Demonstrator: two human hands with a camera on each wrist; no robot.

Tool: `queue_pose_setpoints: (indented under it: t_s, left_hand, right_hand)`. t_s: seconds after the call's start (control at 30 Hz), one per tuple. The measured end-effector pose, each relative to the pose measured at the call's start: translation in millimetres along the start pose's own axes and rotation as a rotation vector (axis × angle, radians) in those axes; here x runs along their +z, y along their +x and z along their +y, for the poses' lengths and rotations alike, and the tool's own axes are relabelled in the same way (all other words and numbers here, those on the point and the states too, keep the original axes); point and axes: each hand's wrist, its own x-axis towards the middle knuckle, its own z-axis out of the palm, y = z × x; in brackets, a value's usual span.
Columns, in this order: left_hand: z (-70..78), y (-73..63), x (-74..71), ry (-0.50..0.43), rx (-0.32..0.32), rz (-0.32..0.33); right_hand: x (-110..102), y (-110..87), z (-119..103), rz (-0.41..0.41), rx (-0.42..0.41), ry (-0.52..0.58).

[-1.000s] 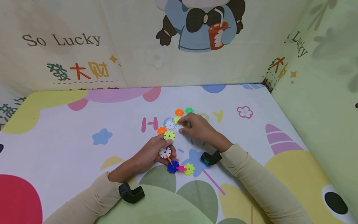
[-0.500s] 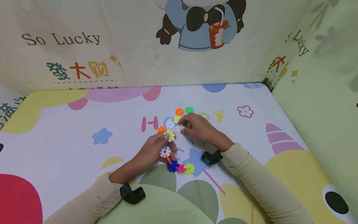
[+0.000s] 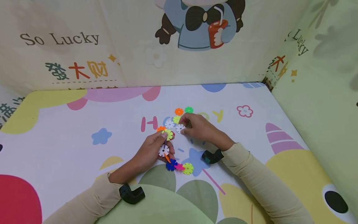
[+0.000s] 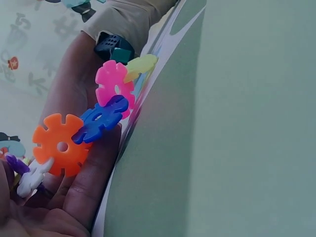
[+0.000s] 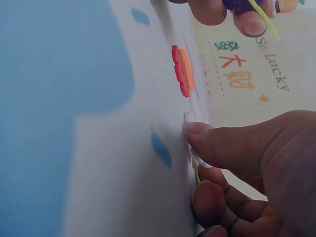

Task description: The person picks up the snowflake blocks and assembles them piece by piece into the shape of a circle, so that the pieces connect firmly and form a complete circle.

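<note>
My left hand (image 3: 149, 151) holds a chain of notched plastic discs, its thumb by the yellow disc (image 3: 168, 135) at the top. Below that come a white disc (image 3: 163, 151), an orange disc (image 4: 71, 136) seen nearly edge-on from the head, a blue disc (image 3: 171, 165), a pink disc (image 3: 179, 167) and another yellow disc (image 3: 188, 168). A purple disc (image 4: 17, 163) also joins the chain. At the tabletop my right hand (image 3: 199, 127) pinches a loose white disc (image 3: 180, 128) between thumb and fingers. The thumb (image 5: 222, 145) lies across it in the right wrist view.
Loose discs lie just beyond the hands: white (image 3: 169, 124), yellow (image 3: 176, 119), orange (image 3: 179, 111) and green (image 3: 189, 109). A red disc (image 5: 180, 71) lies with an orange one (image 3: 160, 128) near the left fingers. A printed curtain (image 3: 134, 62) stands behind the patterned tabletop (image 3: 70, 137).
The left thumb has moved up to the top yellow disc, and the chain has shifted slightly left. The white disc at the right fingers has come a little away from the other loose discs.
</note>
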Motion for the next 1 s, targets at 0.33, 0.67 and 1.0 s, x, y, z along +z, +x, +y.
queue_pose_setpoints:
  t_s: [0.33, 0.67, 1.0]
  left_hand:
    - [-1.4, -0.1, -0.3, 0.002, 0.009, -0.014]
    - [0.7, 2.2, 0.2, 0.039, -0.020, 0.022]
    - [1.2, 3.2, -2.4, 0.034, -0.049, 0.013]
  right_hand:
    - [-1.9, 2.6, 5.3, 0.013, -0.031, 0.032]
    - [-7.3, 0.3, 7.3, 0.015, -0.108, 0.059]
    - [-9.2, -1.6, 4.4, 0.039, -0.162, 0.257]
